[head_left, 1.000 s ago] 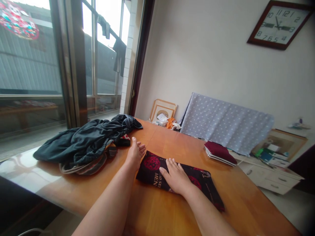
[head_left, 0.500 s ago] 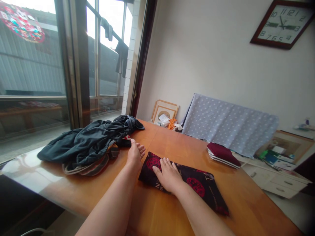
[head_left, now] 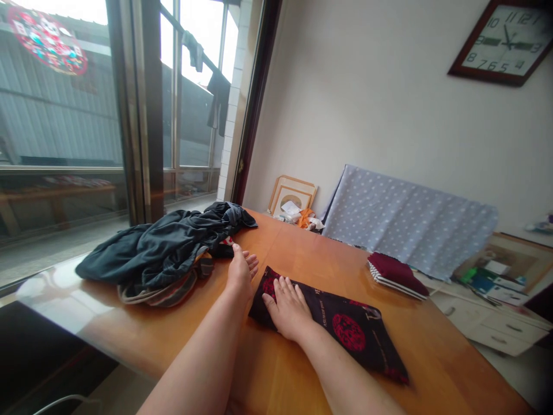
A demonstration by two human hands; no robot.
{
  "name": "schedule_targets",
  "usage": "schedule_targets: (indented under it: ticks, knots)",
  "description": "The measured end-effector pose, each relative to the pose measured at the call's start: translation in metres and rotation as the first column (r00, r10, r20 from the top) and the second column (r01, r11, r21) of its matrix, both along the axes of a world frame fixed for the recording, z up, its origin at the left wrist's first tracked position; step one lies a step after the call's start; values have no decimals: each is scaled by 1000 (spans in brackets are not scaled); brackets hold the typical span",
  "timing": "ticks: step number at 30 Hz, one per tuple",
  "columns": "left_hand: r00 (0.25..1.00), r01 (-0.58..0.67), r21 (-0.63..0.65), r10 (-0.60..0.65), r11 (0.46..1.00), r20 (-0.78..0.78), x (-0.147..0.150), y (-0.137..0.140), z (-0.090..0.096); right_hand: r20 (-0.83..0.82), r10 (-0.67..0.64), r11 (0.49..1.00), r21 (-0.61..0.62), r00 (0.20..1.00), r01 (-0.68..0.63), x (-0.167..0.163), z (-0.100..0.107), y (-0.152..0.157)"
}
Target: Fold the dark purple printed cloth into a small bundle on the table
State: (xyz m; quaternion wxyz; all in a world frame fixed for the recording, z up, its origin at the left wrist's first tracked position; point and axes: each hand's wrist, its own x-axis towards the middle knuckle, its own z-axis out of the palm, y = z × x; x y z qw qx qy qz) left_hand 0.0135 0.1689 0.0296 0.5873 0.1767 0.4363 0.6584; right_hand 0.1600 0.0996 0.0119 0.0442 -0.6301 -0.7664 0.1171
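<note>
A black folded cloth (head_left: 349, 331) with red round prints and pale lettering lies flat on the wooden table (head_left: 285, 242); I cannot tell which garment it is. My right hand (head_left: 287, 305) rests palm down on its left part, fingers stretched out. Just left of the cloth, my left hand (head_left: 242, 268) is on edge above the tabletop, fingers extended and nothing in it. Beyond that hand, a rumpled heap of dark clothes (head_left: 159, 248) covers the table's left side, with striped and orange-edged fabric showing beneath.
A folded stack of maroon and striped cloth (head_left: 395, 275) sits near the table's right edge. Behind it, a grey polka-dot sheet (head_left: 401, 213) drapes over something. White drawers (head_left: 496, 331) stand at right, a clock (head_left: 503, 43) hangs above, and glass doors (head_left: 64, 127) are at left.
My right hand has slid a little left along the black cloth, uncovering more of its lettering. My left hand stays in nearly the same place. The whole view has shifted slightly.
</note>
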Motion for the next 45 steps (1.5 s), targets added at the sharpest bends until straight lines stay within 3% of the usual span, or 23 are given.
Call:
schedule_targets:
  ticks: [5, 9, 13, 17, 21, 24, 29, 32, 35, 39, 45]
  knots:
    - [1000, 6, 18, -5, 1000, -7, 2, 0, 0, -28, 4, 1000, -4, 1000, -4, -13, 12, 6]
    - [999, -23, 16, 24, 1000, -44, 2, 1, -1, -49, 35, 999, 37, 998, -33, -28, 4, 6]
    - [990, -33, 61, 42, 998, -137, 6, 2, -2, -72, 40, 998, 49, 997, -37, -31, -3, 7]
    - [960, -12, 153, 54, 988, -275, 12, 2, -6, -151, 66, 998, -4, 986, -67, -21, 7, 7]
    - [879, 70, 278, 72, 958, -471, 18, -2, -8, -200, 73, 997, 42, 977, -66, 6, 19, -5]
    - [790, 170, 345, 81, 923, -608, 23, -9, -6, -170, -5, 994, 106, 985, 23, 43, 23, -19]
    - [739, 380, 316, -80, 869, -669, 37, -23, -7, -97, -211, 967, 127, 973, 223, 119, 24, -36]
    - [638, 539, 278, -170, 795, -751, 43, -23, -16, -63, -307, 945, 97, 950, 312, 158, 17, -40]
    - [536, 617, 242, -174, 749, -826, 44, -18, -26, -33, -376, 925, 34, 926, 377, 183, 6, -39]
    - [357, 649, 140, -136, 747, -924, 43, -15, -33, -47, -417, 909, -11, 908, 417, 197, -7, -38]
    - [72, 662, 22, -34, 749, -997, 44, -12, -39, -101, -412, 911, -24, 905, 412, 199, -7, -41]
